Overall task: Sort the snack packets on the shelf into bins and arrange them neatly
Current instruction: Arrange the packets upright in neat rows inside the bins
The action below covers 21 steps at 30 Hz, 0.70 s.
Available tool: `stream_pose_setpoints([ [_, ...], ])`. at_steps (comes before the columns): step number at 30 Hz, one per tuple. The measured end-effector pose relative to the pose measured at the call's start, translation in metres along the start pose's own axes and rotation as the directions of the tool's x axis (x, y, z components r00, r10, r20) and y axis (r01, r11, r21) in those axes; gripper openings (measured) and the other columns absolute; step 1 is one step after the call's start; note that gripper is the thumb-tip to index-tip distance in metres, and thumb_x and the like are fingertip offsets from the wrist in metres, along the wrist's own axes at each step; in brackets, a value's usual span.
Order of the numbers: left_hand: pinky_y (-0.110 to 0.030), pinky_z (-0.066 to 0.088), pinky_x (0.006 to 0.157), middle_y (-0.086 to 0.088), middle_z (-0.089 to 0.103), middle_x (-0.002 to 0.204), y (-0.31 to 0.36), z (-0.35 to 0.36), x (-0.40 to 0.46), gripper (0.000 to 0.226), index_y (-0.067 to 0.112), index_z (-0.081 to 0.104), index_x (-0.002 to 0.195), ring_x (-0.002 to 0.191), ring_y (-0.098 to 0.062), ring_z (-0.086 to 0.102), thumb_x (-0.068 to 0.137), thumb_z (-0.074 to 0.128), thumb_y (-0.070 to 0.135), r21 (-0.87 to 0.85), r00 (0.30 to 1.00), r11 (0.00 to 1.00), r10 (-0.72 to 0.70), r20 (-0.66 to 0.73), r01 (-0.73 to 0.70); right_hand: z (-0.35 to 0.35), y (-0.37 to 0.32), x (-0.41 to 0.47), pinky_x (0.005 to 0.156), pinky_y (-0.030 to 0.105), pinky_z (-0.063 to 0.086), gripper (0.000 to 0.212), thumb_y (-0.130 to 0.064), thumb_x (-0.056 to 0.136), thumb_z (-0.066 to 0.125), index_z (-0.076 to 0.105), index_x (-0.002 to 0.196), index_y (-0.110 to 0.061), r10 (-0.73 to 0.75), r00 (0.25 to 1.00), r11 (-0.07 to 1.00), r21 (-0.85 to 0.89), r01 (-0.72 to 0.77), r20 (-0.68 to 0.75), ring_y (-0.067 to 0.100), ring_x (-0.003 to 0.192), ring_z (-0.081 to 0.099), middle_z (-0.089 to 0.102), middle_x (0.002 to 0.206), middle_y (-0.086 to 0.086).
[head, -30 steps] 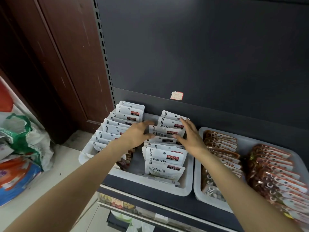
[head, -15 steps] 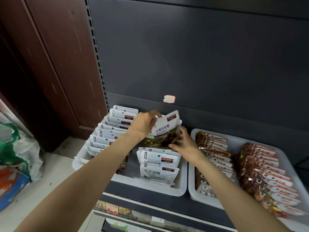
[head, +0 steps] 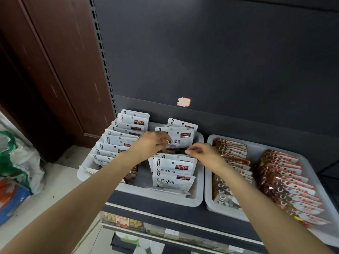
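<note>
The white snack packet [head: 180, 140] is up on its edge in the right-hand row of the left bin [head: 197, 197], just behind the front few packets [head: 173, 169]. Left hand [head: 150, 145] has its fingers curled round the packet's left edge, gripping it. Right hand [head: 201, 153] is at the lower right corner with fingers curled, looks like a pinch but it's blurry so can't tell for sure. Another row of white packets [head: 121, 140] fills the bin's left side. The right bin [head: 208, 204] beside it holds reddish-brown packets [head: 286, 180], all on the dark shelf [head: 157, 204].
</note>
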<state>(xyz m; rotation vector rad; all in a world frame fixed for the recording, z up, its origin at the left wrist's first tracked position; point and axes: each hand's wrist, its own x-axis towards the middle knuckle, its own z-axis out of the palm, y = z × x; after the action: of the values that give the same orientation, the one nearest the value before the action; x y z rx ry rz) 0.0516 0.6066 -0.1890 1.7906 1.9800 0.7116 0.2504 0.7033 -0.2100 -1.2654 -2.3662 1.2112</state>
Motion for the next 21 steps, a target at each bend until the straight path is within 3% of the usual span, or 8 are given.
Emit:
stream_pose_setpoints([
  [2, -0.023, 0.047, 0.094, -0.004, 0.067, 0.115, -0.001, 0.002, -0.012, 0.031, 0.012, 0.062, 0.119, 0.103, -0.015, 0.063, 0.088, 0.065, 0.021, -0.038, 0.989, 0.998, -0.034, 0.143, 0.04, 0.001, 0.003, -0.001, 0.091, 0.029, 0.048, 0.018, -0.039, 0.085, 0.066, 0.066, 0.099, -0.028, -0.005, 1.0, 1.0, 0.028, 0.005, 0.011, 0.008, 0.1, 0.061, 0.068, 0.103, -0.006],
  [4, -0.02, 0.044, 0.098, -0.002, 0.064, 0.122, -0.001, 0.003, -0.02, 0.038, 0.013, 0.06, 0.123, 0.111, -0.013, 0.06, 0.087, 0.067, 0.024, -0.099, 0.978, 0.991, -0.067, 0.198, 0.088, -0.002, 0.004, -0.004, 0.093, 0.029, 0.048, 0.025, -0.04, 0.082, 0.068, 0.066, 0.105, -0.028, -0.015, 0.998, 1.0, 0.026, 0.013, 0.056, 0.007, 0.101, 0.061, 0.067, 0.107, -0.007],
  [6, -0.02, 0.04, 0.1, -0.001, 0.059, 0.129, 0.001, 0.003, -0.027, 0.047, 0.017, 0.055, 0.129, 0.12, -0.014, 0.054, 0.085, 0.068, 0.027, -0.085, 0.979, 0.992, -0.071, 0.193, 0.089, -0.006, 0.003, -0.008, 0.096, 0.029, 0.047, 0.032, -0.038, 0.082, 0.069, 0.067, 0.112, -0.025, -0.031, 0.991, 0.999, -0.019, 0.034, 0.127, 0.007, 0.103, 0.06, 0.067, 0.11, -0.007],
  [9, -0.023, 0.035, 0.103, -0.001, 0.05, 0.139, 0.003, 0.006, -0.033, 0.061, 0.019, 0.045, 0.138, 0.128, -0.015, 0.046, 0.083, 0.07, 0.031, -0.016, 0.988, 0.997, -0.072, 0.14, 0.075, -0.009, -0.002, -0.01, 0.087, 0.027, 0.048, 0.021, -0.026, 0.088, 0.064, 0.07, 0.107, -0.019, -0.06, 0.989, 0.985, -0.151, 0.08, 0.137, 0.011, 0.094, 0.062, 0.069, 0.102, -0.004],
  [13, -0.029, 0.031, 0.109, -0.004, 0.036, 0.148, 0.003, 0.008, -0.036, 0.077, 0.023, 0.032, 0.145, 0.134, -0.017, 0.037, 0.08, 0.073, 0.034, 0.004, 0.992, 0.995, -0.103, 0.074, 0.103, -0.005, -0.007, -0.003, 0.082, 0.034, 0.052, 0.019, -0.023, 0.096, 0.053, 0.069, 0.102, -0.014, -0.047, 0.995, 0.966, -0.256, 0.023, -0.087, 0.017, 0.087, 0.065, 0.069, 0.096, 0.003],
  [17, -0.031, 0.021, 0.115, 0.004, -0.015, 0.157, 0.001, 0.007, -0.04, 0.098, 0.033, 0.011, 0.149, 0.145, -0.015, 0.006, 0.076, 0.076, 0.035, 0.051, 0.994, 0.995, -0.086, 0.074, 0.082, -0.007, -0.009, 0.011, 0.076, 0.035, 0.051, 0.023, -0.025, 0.098, 0.05, 0.068, 0.101, -0.012, -0.05, 0.934, 0.955, -0.292, -0.059, -0.354, 0.023, 0.086, 0.063, 0.069, 0.096, 0.008],
  [19, -0.028, 0.021, 0.113, 0.005, -0.01, 0.158, 0.001, 0.008, -0.042, 0.095, 0.033, 0.014, 0.149, 0.144, -0.015, 0.011, 0.077, 0.076, 0.035, 0.057, 0.989, 0.995, -0.083, 0.119, 0.077, -0.007, -0.009, 0.014, 0.073, 0.031, 0.047, 0.022, -0.023, 0.097, 0.05, 0.069, 0.097, -0.011, -0.04, 0.929, 0.956, -0.284, -0.072, -0.369, 0.022, 0.085, 0.062, 0.069, 0.094, 0.008],
  [21, -0.023, 0.025, 0.109, 0.003, 0.016, 0.156, 0.002, 0.007, -0.041, 0.08, 0.031, 0.025, 0.147, 0.139, -0.016, 0.027, 0.082, 0.071, 0.033, 0.06, 0.986, 0.996, -0.074, 0.151, 0.065, -0.008, -0.006, 0.017, 0.074, 0.029, 0.046, 0.021, -0.021, 0.097, 0.052, 0.069, 0.095, -0.009, -0.027, 0.934, 0.959, -0.273, -0.077, -0.357, 0.021, 0.085, 0.062, 0.069, 0.094, 0.009],
])
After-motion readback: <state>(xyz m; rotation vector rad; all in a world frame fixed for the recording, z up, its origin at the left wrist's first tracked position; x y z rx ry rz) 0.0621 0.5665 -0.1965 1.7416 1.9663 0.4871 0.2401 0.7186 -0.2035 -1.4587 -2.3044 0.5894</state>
